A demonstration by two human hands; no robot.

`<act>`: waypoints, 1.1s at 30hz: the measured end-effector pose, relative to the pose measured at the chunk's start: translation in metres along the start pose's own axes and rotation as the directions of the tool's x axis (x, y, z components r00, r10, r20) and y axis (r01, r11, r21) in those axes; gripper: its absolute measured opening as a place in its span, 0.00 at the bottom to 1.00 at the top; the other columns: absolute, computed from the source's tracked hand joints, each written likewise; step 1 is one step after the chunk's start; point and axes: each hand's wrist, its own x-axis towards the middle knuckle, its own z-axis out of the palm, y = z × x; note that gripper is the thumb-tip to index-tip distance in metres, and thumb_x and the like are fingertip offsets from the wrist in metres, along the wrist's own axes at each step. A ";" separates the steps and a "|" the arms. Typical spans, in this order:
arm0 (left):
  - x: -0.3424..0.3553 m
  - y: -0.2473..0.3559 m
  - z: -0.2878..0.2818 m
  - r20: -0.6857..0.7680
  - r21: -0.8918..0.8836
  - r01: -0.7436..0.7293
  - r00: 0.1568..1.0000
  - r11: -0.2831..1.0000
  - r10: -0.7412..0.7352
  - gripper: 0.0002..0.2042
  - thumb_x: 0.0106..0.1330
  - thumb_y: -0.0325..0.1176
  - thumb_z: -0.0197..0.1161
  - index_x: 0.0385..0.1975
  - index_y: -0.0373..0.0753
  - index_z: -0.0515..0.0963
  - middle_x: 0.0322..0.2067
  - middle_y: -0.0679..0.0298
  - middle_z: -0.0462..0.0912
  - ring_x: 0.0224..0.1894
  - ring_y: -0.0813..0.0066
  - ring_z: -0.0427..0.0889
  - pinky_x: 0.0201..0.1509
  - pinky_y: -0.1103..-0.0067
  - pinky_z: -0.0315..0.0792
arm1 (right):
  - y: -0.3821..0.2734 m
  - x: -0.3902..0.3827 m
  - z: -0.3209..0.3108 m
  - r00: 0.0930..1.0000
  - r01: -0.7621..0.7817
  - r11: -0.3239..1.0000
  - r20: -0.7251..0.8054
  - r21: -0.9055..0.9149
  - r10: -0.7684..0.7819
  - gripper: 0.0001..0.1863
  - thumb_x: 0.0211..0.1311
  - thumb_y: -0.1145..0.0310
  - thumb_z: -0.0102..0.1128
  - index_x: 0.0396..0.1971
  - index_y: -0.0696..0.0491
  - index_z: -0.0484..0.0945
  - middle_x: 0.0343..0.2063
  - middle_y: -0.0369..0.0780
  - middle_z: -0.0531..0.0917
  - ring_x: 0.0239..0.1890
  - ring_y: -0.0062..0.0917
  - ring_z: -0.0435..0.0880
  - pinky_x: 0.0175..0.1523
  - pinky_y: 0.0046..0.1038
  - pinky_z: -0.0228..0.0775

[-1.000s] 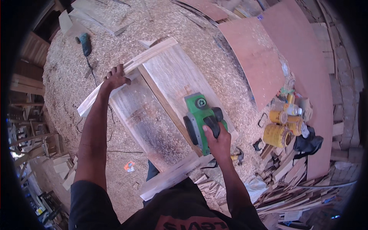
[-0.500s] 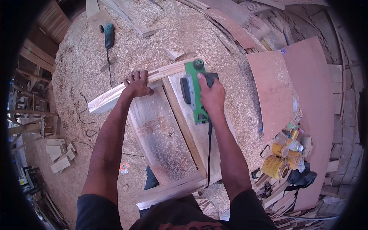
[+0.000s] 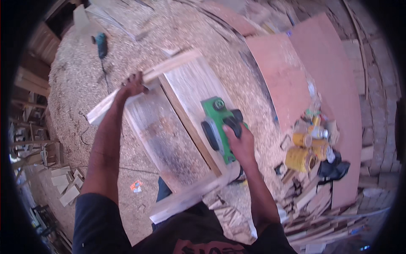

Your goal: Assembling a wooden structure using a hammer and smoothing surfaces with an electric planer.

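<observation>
A green electric hand planer (image 3: 218,122) rests over the right board of a wooden panel frame (image 3: 186,116). My right hand (image 3: 241,144) is wrapped round its black handle. At the far left, my left hand (image 3: 134,84) lies over the frame's far rail (image 3: 169,64), with the fingers reaching past its outer edge and the thumb on the near side. Shavings lie on the panel's left board (image 3: 163,127). The near rail (image 3: 190,195) is close to my body.
A teal power tool (image 3: 100,44) lies on the shavings-covered floor (image 3: 80,80) at the far left. Yellow containers (image 3: 301,157) and a black bag (image 3: 334,168) stand to the right, near pinkish plywood sheets (image 3: 277,70). Wood offcuts (image 3: 65,184) are piled at left.
The planer in my right hand has come from the far rail back along the right board, nearer my body. My left hand stays on the far rail. The whole view has shifted.
</observation>
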 end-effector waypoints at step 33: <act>-0.022 0.023 -0.005 -0.016 0.054 0.068 0.998 0.996 -0.067 0.52 0.42 0.45 0.73 0.71 0.50 0.52 0.71 0.46 0.54 0.73 0.37 0.51 0.72 0.42 0.43 | -0.047 0.105 0.035 0.999 -0.007 1.000 -0.053 0.004 0.007 0.24 0.65 0.51 0.66 0.37 0.62 0.80 0.27 0.53 0.84 0.33 0.48 0.85 0.40 0.43 0.74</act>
